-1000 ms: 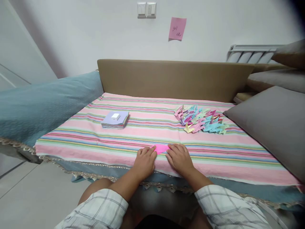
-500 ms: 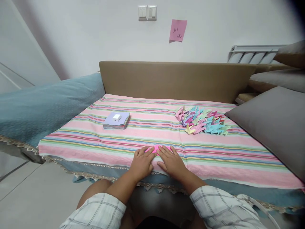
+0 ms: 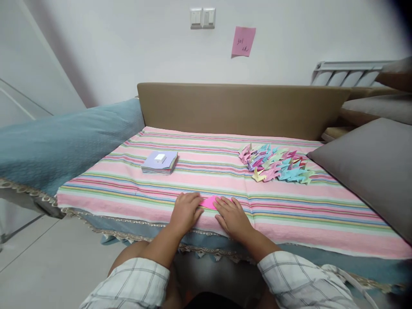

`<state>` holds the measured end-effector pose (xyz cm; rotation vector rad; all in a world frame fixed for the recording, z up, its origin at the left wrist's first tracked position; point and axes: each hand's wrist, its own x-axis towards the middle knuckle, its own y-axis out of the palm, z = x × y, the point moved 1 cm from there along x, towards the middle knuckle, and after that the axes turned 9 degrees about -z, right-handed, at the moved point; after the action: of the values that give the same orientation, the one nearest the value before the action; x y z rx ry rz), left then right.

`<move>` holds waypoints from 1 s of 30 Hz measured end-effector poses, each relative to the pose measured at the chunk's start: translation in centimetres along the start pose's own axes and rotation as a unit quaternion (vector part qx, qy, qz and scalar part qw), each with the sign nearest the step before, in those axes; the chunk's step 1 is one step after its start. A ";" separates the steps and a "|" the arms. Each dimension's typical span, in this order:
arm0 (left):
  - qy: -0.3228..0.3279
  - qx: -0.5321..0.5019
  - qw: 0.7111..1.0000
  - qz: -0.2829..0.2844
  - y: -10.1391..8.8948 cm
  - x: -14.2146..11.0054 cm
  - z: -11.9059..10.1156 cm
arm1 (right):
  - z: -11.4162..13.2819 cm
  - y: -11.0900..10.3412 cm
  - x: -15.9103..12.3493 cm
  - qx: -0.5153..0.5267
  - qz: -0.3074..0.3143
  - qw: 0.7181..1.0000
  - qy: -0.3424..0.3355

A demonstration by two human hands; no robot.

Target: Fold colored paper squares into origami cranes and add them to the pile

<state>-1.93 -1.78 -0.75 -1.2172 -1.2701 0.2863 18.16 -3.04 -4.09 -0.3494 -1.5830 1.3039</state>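
A folded piece of bright pink paper (image 3: 210,202) lies on the striped cloth near the front edge, between my hands. My left hand (image 3: 186,211) is at its left end, fingers curled together with thumb and forefinger closed on the paper's tip. My right hand (image 3: 232,215) rests palm down over the right part of the paper, its fingers stretched out and pressing it against the cloth. Under those fingers, the right end of the paper is mostly hidden.
Several folded paper cranes (image 3: 277,165) are heaped at the right. A stack of square paper (image 3: 157,165) with a small white block (image 3: 160,158) on top sits at the left. A grey cushion (image 3: 370,167) leans on the right; a brown backrest (image 3: 238,109) stands behind.
My left hand has slid left from the paper's middle to its left end and its fingers have curled in, uncovering more pink paper. My right hand stays nearly in place.
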 end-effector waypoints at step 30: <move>0.019 -0.132 0.987 -0.095 1.2 1.3 -2.0 | -2.8 -2.5 3.9 0.316 0.051 0.909 0.266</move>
<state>0.72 -1.40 -0.66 -1.3054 -1.4113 -0.0457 19.59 0.46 -0.24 -0.3388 -0.6436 1.5568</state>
